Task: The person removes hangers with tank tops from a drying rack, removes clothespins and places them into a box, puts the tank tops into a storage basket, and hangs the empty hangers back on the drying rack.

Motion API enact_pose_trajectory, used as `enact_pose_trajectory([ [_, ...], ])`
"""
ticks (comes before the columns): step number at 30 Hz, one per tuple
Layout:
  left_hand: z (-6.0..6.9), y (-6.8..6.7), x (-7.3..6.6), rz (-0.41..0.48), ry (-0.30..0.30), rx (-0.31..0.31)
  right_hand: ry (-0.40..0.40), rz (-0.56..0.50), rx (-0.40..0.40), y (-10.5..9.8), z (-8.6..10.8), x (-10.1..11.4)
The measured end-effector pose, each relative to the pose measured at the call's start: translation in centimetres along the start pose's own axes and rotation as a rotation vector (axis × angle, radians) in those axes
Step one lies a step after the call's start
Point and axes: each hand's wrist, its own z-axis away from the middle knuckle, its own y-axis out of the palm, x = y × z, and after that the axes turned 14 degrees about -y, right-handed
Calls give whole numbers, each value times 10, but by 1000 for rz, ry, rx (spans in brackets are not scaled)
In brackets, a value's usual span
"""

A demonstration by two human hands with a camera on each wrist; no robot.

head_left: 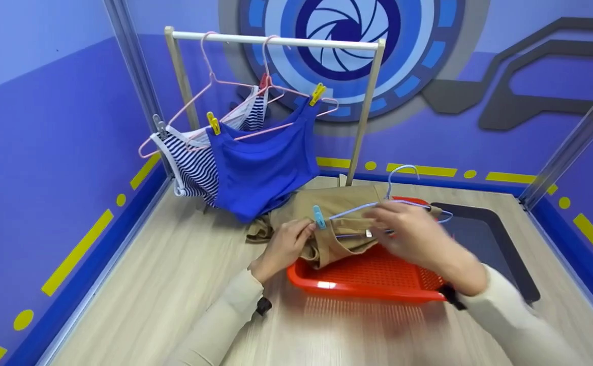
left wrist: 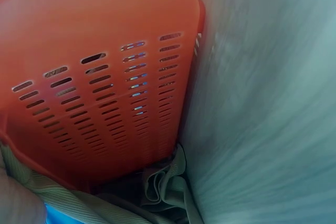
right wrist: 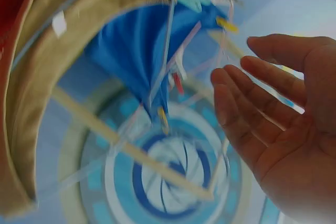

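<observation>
Tan pants [head_left: 347,199] hang by the waistband from a light purple hanger [head_left: 360,207], partly over a red basket [head_left: 357,291]. A light blue clothespin [head_left: 318,217] sits on the waistband's left side. Just beside it, my left hand [head_left: 287,244] pinches the pants' edge; the left wrist view shows only a bit of this hand [left wrist: 21,203] at the lower left. My right hand [head_left: 413,234] is blurred in front of the hanger's right part. In the right wrist view, that hand [right wrist: 283,108] has loosely extended fingers and an empty palm.
Behind stands a wooden rack [head_left: 276,40] with pink hangers. A blue tank top [head_left: 268,168] hangs there with yellow clothespins, beside a striped top [head_left: 192,162] with grey and red ones. A dark tray [head_left: 499,244] lies right of the basket. Walls enclose the table.
</observation>
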Motion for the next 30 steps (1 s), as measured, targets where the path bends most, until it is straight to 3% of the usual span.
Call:
enact_pose_trajectory([
  [4, -1, 2, -1, -12, 9, 6, -15, -33, 9, 19, -16, 3],
  [12, 1, 1, 2, 49, 12, 10, 48, -47, 66, 53, -41, 1],
  [20, -1, -1, 3, 70, 20, 13, 101, -100, 121, 81, -52, -6],
  [30, -1, -2, 4, 76, 38, 12, 77, -158, 88, 90, -57, -9],
])
